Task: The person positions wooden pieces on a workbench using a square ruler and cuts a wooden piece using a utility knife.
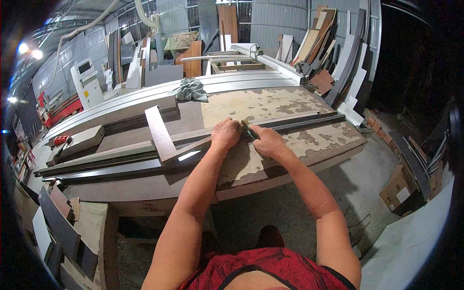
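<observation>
My left hand is closed at the end of a narrow brown strip. That strip runs left to the lower end of a pale, flat panel piece, making an angled shape. Close beside it, my right hand is closed around a small dark tool, whose kind I cannot make out. The tool meets the strip's end near my left fingertips. Beneath both hands lie long profile bars across a worn, patchy wooden worktable.
A grey-green cloth lies at the table's back by a long metal rail. A red-handled tool rests far left. Boards lean on the back wall. A cardboard box stands on the floor at right.
</observation>
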A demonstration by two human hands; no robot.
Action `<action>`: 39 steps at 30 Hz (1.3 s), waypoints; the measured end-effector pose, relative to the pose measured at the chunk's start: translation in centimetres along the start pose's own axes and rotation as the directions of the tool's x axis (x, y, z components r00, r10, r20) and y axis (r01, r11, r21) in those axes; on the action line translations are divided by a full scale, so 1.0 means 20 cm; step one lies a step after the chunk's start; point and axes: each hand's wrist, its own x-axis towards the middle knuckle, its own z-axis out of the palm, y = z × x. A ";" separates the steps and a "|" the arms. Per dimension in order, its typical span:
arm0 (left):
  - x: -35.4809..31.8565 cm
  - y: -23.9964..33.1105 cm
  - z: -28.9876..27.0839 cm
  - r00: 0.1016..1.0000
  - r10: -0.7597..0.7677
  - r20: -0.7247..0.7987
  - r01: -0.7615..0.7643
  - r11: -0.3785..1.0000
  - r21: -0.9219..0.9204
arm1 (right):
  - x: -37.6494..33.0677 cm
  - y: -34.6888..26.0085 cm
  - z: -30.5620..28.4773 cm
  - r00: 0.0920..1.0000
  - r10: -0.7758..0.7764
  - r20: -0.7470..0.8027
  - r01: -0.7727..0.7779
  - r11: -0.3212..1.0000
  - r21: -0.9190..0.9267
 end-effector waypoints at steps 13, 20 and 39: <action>0.00 -0.02 0.01 1.000 0.021 -0.007 -0.021 0.999 -0.027 | -0.01 0.00 0.01 1.000 -0.007 0.004 0.007 0.999 -0.037; 0.02 0.01 0.03 0.999 0.036 -0.021 -0.036 0.999 -0.025 | 0.13 0.00 0.00 0.999 0.014 0.038 -0.014 1.000 -0.002; 0.00 0.02 0.02 0.999 0.010 -0.034 -0.011 1.000 -0.020 | 0.10 0.04 0.06 1.000 0.006 -0.014 -0.007 0.999 -0.033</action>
